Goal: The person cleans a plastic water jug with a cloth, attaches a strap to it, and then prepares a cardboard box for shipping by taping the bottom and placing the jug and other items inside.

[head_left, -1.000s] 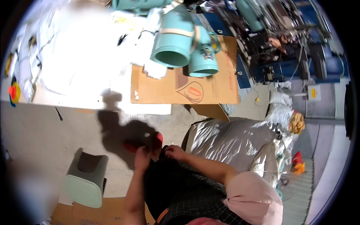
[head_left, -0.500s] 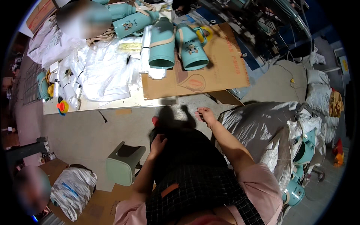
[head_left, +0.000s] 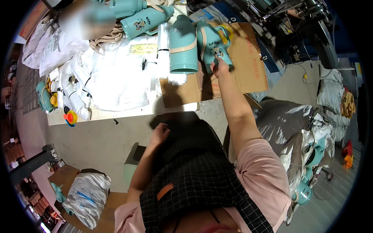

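My right hand (head_left: 220,66) is at the open lower rim of a teal flask shell (head_left: 211,42) with a handle, a beige strap and a printed cartoon figure. The fingers close on the rim; a small dark spot shows by the fingertips, too small to name. Beside it on the left lies a second teal flask shell (head_left: 183,46), its open end toward me. Both rest on a flattened cardboard sheet (head_left: 252,58) at the table's right. My left hand (head_left: 160,134) hangs in front of my dark checked apron (head_left: 186,163), fingers loosely bent and apart, nothing visible in them.
More teal flasks (head_left: 145,23) lie at the back of the white table (head_left: 97,115), near clear plastic bags (head_left: 120,77). A grey sack (head_left: 279,120) stands at right, teal shells (head_left: 303,192) beside it. A green stool (head_left: 130,169) and white bag (head_left: 87,198) are at lower left.
I have come nearer the table. My right hand has moved forward from the table edge onto the right flask shell's rim. My left hand has risen slightly, still in front of my apron.
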`<state>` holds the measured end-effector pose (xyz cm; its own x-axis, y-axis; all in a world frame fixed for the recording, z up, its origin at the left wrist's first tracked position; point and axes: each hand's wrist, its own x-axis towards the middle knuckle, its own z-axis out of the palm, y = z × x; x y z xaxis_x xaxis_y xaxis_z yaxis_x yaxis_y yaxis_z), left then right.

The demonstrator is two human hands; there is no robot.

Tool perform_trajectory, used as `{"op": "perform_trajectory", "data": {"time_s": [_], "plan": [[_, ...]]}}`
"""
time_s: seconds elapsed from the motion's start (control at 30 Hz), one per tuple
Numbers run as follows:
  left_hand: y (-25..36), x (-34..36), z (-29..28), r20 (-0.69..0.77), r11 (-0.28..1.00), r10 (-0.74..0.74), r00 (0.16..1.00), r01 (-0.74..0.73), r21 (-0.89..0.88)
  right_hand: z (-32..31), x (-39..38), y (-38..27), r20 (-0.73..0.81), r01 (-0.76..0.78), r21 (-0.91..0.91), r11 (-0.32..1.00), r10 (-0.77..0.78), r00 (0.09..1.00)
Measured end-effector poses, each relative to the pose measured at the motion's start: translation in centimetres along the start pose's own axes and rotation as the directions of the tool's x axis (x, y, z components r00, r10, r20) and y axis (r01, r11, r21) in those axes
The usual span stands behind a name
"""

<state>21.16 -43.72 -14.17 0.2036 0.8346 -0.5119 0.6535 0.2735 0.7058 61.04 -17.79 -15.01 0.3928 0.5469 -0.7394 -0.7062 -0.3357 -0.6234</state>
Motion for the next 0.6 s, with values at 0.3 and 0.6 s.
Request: {"op": "perform_trajectory", "data": {"time_s": [0.3,0.6], "plan": [[-0.1,2.2,-7.3,-0.083,0.995,-0.062,0.995,0.069,0.076,-3.5,0.2,1.4,-0.098,0.573,-0.23,0.787,-0.604,0.791],[6.3,1.7,2.6,0.197,0.993,-0.028,0.98,0.005,0.118,-19.7,-5.9,8.5,-0.14,-0.253,-0.472,0.845,0.211,0.967]]}}
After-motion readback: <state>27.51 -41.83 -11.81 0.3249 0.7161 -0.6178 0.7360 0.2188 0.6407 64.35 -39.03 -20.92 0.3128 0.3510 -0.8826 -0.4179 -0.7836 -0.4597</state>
